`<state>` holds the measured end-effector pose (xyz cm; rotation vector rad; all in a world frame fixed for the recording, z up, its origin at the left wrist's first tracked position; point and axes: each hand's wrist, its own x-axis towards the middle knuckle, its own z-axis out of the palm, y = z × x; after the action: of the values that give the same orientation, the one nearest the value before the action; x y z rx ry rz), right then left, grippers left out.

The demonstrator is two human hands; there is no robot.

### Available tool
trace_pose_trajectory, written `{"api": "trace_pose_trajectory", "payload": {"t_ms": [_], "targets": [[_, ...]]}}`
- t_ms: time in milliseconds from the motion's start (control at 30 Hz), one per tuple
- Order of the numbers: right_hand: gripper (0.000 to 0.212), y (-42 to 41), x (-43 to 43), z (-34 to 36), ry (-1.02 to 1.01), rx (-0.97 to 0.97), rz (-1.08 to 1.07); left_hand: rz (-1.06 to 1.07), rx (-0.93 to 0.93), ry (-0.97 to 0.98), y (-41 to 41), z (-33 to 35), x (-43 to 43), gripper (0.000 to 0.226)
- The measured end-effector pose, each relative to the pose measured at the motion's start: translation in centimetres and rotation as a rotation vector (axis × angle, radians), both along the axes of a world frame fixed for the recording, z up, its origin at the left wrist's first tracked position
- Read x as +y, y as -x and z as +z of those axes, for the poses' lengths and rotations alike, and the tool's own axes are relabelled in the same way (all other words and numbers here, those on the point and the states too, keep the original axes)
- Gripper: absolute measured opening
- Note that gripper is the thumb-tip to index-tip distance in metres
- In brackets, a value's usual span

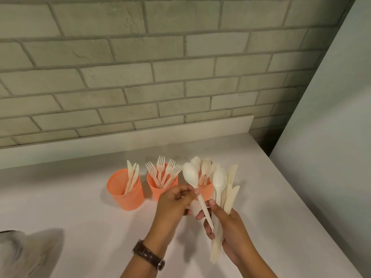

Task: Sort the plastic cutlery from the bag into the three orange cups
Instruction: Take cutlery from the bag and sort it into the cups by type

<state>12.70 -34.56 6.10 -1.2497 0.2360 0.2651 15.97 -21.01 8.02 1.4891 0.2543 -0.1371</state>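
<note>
White counter [80, 197]; left fingers [181, 192] tight on one spoon [190, 174], right fingers [213, 204] around cutlery bundle [230, 190].

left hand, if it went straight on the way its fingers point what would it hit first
Likely the rightmost orange cup, the one holding spoons, just past the left hand's fingertips, though depth is unclear and it might pass in front.

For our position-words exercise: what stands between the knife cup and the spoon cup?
The fork cup, between knife cup and spoon cup, in the head view.
</note>
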Motion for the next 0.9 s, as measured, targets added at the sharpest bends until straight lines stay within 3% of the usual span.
{"api": "trace_pose_trajectory", "payload": {"t_ms": [100, 267, 433, 567, 667, 767, 833, 900], "targets": [[0.026, -0.3, -1.0, -0.5, 0.067, 0.020, -0.067, 0.162, -0.107, 0.014, -2.1, 1.5, 0.5, 0.008], [0.028, -0.3, -2.5, -0.4, 0.058, 0.033, -0.125, 0.329, -0.264, -0.174, -6.1, 1.6, -0.5, 0.009], [0.032, -0.3, -2.6, 0.7, -0.012, 0.015, -0.054, 0.176, -0.176, -0.355, -6.6, -1.4, -2.7, 0.023], [0.033, -0.2, -2.8, 1.3, -0.065, -0.016, -0.012, 0.115, -0.153, -0.286, -4.4, -1.3, -2.3, 0.035], [0.028, -0.3, -2.8, 1.3, -0.104, -0.023, 0.006, 0.099, -0.203, -0.238, -1.9, -0.3, -1.8, 0.020], [0.019, -0.3, -2.3, 1.2, -0.019, -0.022, 0.030, 0.024, -0.201, -0.215, 0.3, 0.4, -1.9, 0.007], [0.010, -0.1, -1.6, 1.0, 0.065, -0.021, 0.040, -0.056, -0.191, -0.261, 1.2, 0.6, -2.2, 0.007], [0.013, 0.1, -0.9, 0.7, 0.126, -0.033, 0.072, -0.066, -0.180, -0.329, 1.7, 0.3, -2.3, 0.014]]}}
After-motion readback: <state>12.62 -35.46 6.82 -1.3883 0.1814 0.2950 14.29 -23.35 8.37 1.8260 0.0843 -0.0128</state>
